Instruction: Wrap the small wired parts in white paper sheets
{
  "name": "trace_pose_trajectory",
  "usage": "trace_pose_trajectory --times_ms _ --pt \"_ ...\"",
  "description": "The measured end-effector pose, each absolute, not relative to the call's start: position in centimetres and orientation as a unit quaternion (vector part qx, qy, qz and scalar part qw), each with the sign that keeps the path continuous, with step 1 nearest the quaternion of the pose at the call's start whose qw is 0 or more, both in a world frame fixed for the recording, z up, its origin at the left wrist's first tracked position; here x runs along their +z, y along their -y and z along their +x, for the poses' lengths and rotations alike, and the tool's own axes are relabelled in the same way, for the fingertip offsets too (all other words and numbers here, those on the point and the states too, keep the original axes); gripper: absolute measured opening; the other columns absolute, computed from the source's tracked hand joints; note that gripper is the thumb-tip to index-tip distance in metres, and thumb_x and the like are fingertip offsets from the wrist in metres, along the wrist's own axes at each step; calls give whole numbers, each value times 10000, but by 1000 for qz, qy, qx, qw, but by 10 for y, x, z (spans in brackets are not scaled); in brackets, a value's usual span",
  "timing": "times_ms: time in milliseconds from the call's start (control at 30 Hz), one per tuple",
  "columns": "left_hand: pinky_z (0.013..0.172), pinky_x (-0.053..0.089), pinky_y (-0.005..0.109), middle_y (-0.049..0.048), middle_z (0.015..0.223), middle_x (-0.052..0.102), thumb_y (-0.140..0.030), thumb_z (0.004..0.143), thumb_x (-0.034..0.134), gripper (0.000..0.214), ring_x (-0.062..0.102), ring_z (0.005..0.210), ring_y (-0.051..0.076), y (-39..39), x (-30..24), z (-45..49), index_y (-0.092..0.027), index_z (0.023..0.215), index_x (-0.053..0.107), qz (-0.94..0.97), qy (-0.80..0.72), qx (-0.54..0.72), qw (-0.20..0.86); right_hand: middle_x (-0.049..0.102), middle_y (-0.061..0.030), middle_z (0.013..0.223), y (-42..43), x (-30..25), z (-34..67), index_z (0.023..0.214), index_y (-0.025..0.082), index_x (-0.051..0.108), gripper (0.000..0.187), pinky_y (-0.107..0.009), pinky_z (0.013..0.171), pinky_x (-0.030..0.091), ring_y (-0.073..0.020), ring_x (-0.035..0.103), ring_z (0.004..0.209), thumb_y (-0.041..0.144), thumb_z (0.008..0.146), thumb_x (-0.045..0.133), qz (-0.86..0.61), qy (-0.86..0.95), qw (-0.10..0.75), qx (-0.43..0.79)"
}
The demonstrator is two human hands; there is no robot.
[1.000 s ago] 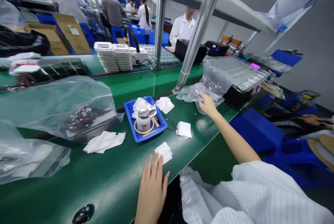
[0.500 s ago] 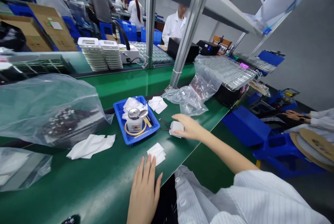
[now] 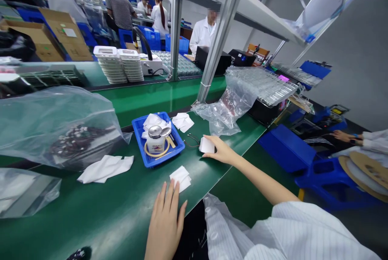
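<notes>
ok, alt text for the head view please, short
The person's right hand grips a small white square piece on a green workbench, while the left hand lies flat, fingers touching a folded white wipe. A blue tray holding a metal-capped bottle sits behind the wipe, a large clear plastic bag to its left.

Bright, even light from above; my left hand (image 3: 165, 223) casts only a faint shadow on the bench (image 3: 121, 211). Glare whitens the plastic bag (image 3: 54, 118). The post (image 3: 222, 30) leans with wide-lens distortion; the far background is soft.
</notes>
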State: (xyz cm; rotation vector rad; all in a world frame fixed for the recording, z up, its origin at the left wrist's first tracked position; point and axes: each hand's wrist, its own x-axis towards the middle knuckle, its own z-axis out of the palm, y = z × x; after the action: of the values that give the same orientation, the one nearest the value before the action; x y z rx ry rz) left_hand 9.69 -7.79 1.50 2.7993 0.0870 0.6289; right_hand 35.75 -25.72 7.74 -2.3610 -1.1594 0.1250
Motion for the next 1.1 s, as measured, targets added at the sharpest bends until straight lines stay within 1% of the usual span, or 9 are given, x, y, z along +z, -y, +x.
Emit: trace_pose_trajectory --times_ms 133,300,400,600,767,867,967,1033,1100 --pt "1063 462 511 114 1527 433 -355 998 429 636 383 1420 343 78 15 96 -187 1562 190 966 -34 207 152 489 -153 1455 254 81 358 1455 256 385 828 -546 1102 396 -338 478 1335 459 759 787 -872 382 296 80" --pt "1080 459 492 106 1536 422 -357 998 443 630 376 1430 320 78 16 94 -197 1558 203 961 -44 206 177 472 -139 1464 251 88 359 1419 256 416 774 -518 1128 374 -315 465 1354 355 750 792 -865 359 337 93" --pt "1084 458 492 108 1535 422 -354 998 449 618 379 1429 313 79 16 94 -190 1550 225 960 -48 210 177 477 -137 1464 249 91 360 1411 249 423 783 -521 1143 352 -316 459 1360 316 731 805 -865 353 341 101" --pt "1091 454 491 107 1539 416 -331 992 469 622 371 1435 307 79 16 95 -195 1549 227 961 -55 199 182 494 -145 1459 246 89 365 1416 240 428 795 -524 1136 359 -327 470 1353 334 726 812 -879 329 328 109" --pt "1102 447 498 100 1532 430 -326 984 488 605 377 1433 301 80 14 92 -216 1538 270 947 -62 206 237 526 -161 1426 246 90 363 1396 216 458 744 -528 1117 387 -330 502 1325 371 749 792 -881 342 318 80" --pt "1129 423 483 71 1526 444 -328 989 470 499 389 1429 275 78 22 88 -258 1478 403 902 -102 203 367 570 -156 1374 242 104 346 1371 220 473 709 -521 1060 451 -325 568 1253 430 765 775 -861 376 341 31" --pt "1143 399 452 83 1473 509 -415 996 432 412 455 1381 267 76 38 88 -249 1345 575 766 -170 174 595 521 -161 1422 233 131 316 1436 237 381 763 -490 1044 469 -306 553 1266 411 799 763 -804 468 362 -66" --pt "1084 450 450 128 1359 606 -559 963 430 503 560 1267 292 73 49 92 -202 1233 661 604 -192 135 762 512 -173 1431 224 152 294 1471 221 323 821 -482 1093 425 -300 496 1324 375 802 772 -720 602 336 -82" --pt "982 508 454 157 1214 682 -701 886 455 650 637 1131 310 70 56 97 -165 1168 692 433 -176 73 881 530 -164 1421 210 171 274 1464 199 347 767 -456 1094 425 -284 488 1319 341 828 750 -648 712 270 -15"
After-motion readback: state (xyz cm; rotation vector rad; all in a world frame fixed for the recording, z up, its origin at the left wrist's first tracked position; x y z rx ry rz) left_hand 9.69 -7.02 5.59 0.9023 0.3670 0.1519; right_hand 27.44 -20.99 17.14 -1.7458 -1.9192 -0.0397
